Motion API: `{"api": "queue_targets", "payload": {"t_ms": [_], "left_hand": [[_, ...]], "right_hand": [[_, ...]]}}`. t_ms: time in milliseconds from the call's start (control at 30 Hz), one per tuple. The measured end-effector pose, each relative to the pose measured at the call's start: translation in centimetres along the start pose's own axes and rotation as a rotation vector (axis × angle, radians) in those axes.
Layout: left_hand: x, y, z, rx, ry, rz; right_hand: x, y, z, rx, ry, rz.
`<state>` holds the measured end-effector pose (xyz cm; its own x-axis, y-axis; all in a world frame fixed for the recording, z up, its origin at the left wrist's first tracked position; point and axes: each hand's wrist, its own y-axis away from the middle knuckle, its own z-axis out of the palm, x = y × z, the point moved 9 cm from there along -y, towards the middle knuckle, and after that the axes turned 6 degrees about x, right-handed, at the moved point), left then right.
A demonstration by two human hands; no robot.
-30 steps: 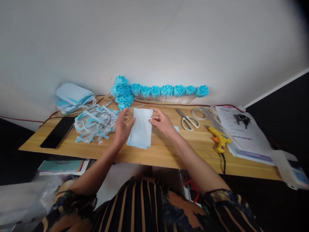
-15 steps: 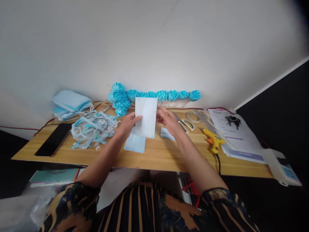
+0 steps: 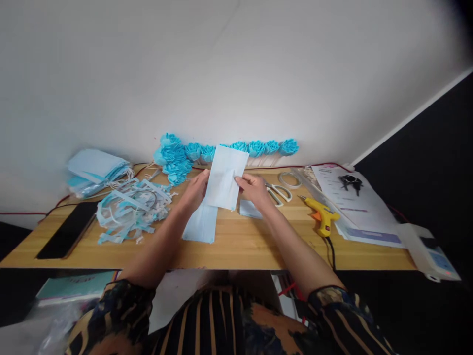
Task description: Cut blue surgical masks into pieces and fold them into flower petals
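A pale face mask sheet point(image 3: 226, 172), opened out flat and without ear loops, is held up above the table. My right hand point(image 3: 254, 188) pinches its right edge, thumb on the front. At the left edge, my left hand point(image 3: 197, 190) is closed against the sheet, its fingertips partly hidden behind it. Beneath lies another pale blue mask sheet point(image 3: 201, 224), partly covered by the raised one. A small folded blue piece point(image 3: 250, 209) rests under my right wrist. Scissors point(image 3: 279, 194) with white handles lie just right of that hand.
Blue fabric flowers point(image 3: 256, 148) line the wall. Leftward are cut strips and loops point(image 3: 133, 207), stacked masks point(image 3: 96, 170) and a phone point(image 3: 69, 230). To the right lie a tape roll point(image 3: 290, 180), a yellow glue gun point(image 3: 322, 217), and papers point(image 3: 364, 209) with keys point(image 3: 351, 183).
The raised sheet has tilted clockwise. My right hand has moved in and now pinches its right edge; my left thumb has left its front. The camera view has shifted slightly.
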<state>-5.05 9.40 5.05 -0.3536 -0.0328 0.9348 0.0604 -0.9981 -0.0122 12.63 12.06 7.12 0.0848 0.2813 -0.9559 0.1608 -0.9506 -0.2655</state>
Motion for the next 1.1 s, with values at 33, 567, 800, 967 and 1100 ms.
{"api": "queue_targets", "payload": {"t_ms": [33, 567, 800, 967, 1100], "left_hand": [[-0.4, 0.0, 0.4, -0.036, 0.022, -0.015], [-1.7, 2.3, 0.1, 0.007, -0.263, -0.094], [-1.4, 2.7, 0.5, 0.075, -0.242, -0.037], [-1.0, 2.7, 0.2, 0.179, -0.247, 0.064], [-0.3, 2.8, -0.9, 0.297, -0.27, 0.111]], "right_hand": [[0.2, 0.1, -0.1, 0.016, -0.009, -0.004], [1.4, 2.4, 1.0, -0.078, -0.093, 0.113], [2.1, 2.6, 0.5, 0.006, 0.031, 0.143], [1.8, 2.8, 0.8, 0.011, 0.04, 0.109], [1.6, 2.7, 0.6, 0.038, -0.018, 0.081]]}}
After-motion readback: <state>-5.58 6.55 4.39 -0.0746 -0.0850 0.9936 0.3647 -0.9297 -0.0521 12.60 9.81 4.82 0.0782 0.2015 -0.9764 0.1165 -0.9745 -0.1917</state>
